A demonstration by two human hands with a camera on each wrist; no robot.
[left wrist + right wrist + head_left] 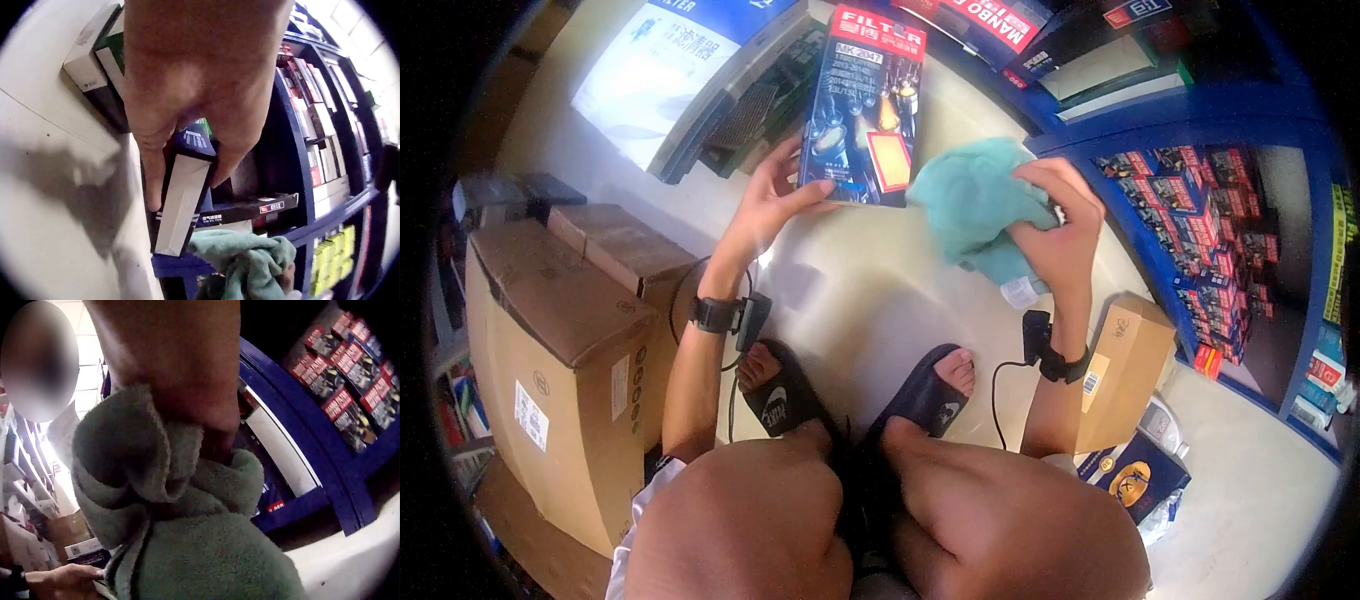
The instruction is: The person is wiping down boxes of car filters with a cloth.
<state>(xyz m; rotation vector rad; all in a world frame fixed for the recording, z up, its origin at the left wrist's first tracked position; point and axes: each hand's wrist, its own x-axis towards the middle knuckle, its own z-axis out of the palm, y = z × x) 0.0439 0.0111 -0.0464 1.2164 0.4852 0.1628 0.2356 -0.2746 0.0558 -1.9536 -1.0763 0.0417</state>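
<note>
My left hand (762, 212) grips the lower left corner of a dark blue and red air filter box (862, 110), thumb over its printed front. In the left wrist view, fingers and thumb straddle the box's pale narrow end (181, 200). A teal cloth (972, 205) hangs bunched in my right hand (1065, 225), just right of the box. Thick folds of this cloth (206, 550) fill the right wrist view and hide most of the fingertips. The cloth's left edge comes close to the box's lower right corner.
Brown cartons (560, 350) stand on the left, and a smaller carton (1125, 370) lies by the right forearm. Blue shelving (1240, 120) with stacked filter boxes (1200, 250) lines the right side. A large white and blue box (660, 80) leans at upper left.
</note>
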